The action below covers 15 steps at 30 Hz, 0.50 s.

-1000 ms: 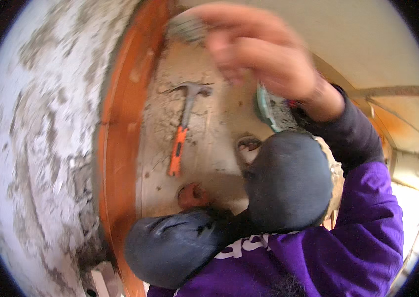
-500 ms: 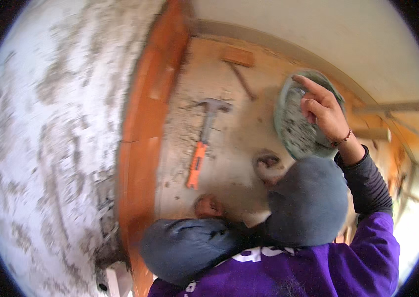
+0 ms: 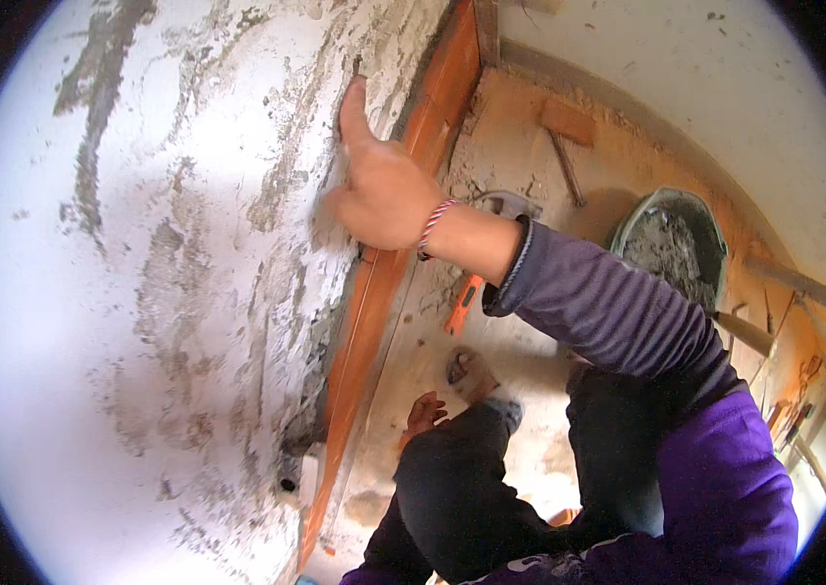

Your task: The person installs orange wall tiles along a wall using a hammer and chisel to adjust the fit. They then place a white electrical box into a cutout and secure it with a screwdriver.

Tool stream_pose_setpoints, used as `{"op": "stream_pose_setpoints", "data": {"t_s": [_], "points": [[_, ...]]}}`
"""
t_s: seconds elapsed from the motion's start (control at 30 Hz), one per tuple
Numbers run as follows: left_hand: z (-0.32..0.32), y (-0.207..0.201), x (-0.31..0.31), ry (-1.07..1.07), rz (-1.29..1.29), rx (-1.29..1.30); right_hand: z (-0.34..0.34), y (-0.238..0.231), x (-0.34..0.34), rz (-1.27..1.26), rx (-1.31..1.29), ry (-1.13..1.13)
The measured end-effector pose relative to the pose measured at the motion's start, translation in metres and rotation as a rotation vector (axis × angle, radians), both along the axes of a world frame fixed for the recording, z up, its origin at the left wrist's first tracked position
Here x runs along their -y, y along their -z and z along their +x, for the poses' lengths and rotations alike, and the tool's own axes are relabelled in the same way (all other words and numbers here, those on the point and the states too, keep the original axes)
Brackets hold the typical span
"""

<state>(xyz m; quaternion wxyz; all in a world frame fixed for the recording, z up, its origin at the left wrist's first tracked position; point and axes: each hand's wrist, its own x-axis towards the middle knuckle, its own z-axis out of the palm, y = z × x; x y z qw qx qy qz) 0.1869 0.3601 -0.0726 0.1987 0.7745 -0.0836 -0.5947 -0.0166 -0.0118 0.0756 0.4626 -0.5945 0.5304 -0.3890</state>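
Observation:
My right hand (image 3: 384, 190) reaches across to the rough, white-plastered wall (image 3: 169, 322) on the left. Its index finger is stretched out, with the tip at the wall surface; the other fingers are folded under and partly hidden. Nothing shows in this hand. Low in the view, my left hand (image 3: 425, 414) hovers by my bent knee, empty, its fingers loosely apart. A hammer (image 3: 464, 304) with an orange handle lies on the floor, partly covered by my right forearm. A green tub (image 3: 718, 239) of grey mortar stands beyond that forearm.
A strip of orange-brown tiles (image 3: 374, 302) runs along the wall's base. A reddish block (image 3: 567, 121) and a dark rod (image 3: 567, 171) lie at the far end. A wooden handle (image 3: 745, 332) leans at the tub. More tools (image 3: 791, 419) lie at right.
My right hand has swung left from above the mortar tub to the wall, its index finger still extended. The view has turned toward the wall.

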Motion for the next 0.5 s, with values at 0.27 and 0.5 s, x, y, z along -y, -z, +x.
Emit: {"op": "stream_pose_setpoints", "data": {"t_s": [0.27,0.5], "points": [[-0.045,-0.255,0.040,0.223,0.132,-0.174,-0.022,-0.068,0.019,-0.003,-0.297,0.043],[-0.093,-0.294,-0.008,0.968,-0.062,0.216,0.008,-0.038,-0.023,0.449,1.016,0.337]]}}
